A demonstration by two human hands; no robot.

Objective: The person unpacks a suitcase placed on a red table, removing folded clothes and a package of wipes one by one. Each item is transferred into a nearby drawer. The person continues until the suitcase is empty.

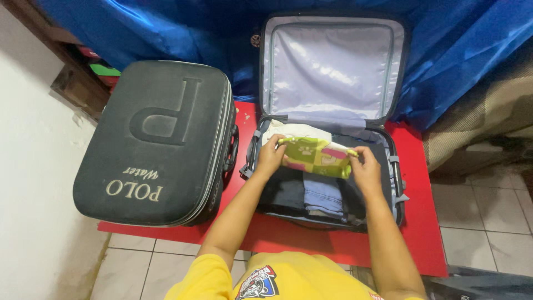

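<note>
An open grey suitcase [397, 166] lies on a red surface [413, 222], its pale lilac-lined lid [332, 66] standing up at the back. Folded clothes fill it: dark garments, blue jeans [322, 195] and a white piece [288, 132]. Over them I hold a folded lime-green patterned cloth [316, 157] with pink patches. My left hand [271, 156] grips its left end and my right hand [366, 166] grips its right end.
A closed dark grey hard-shell suitcase [158, 141] lies to the left on the same red surface. Shiny blue fabric [461, 50] hangs behind. A white wall runs along the left, pale floor tiles [488, 216] show at the right, and a brownish blanket [488, 116] is at the far right.
</note>
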